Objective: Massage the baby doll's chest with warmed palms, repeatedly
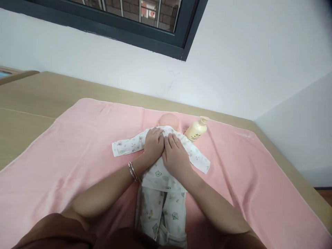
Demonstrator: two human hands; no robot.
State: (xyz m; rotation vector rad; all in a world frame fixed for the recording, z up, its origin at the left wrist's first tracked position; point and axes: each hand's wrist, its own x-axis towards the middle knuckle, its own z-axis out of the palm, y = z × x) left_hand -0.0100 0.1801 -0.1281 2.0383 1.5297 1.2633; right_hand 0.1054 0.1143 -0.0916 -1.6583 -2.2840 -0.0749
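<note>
A baby doll [168, 121] lies stretched out on the pink blanket, its bald head at the far end. It wears a white printed top [158, 176] with the sleeves spread to both sides, and matching white trousers [174, 211]. On the upper part of the top rests my left hand [154, 142], its fingers laid flat near the collar. Right beside it, my right hand [176, 154] is also flat on the cloth, fingers extended. Neither hand holds anything visible. The cloth under the palms is hidden. A cream pump bottle [196, 129] lies tilted by the doll's head, near my right hand.
The pink blanket [77, 152] covers much of a wooden table [31, 93], with some folds on the right. Behind the table stands a white wall [220, 69] with a dark-framed window [145, 36]. A wooden edge [19, 76] shows at the far left.
</note>
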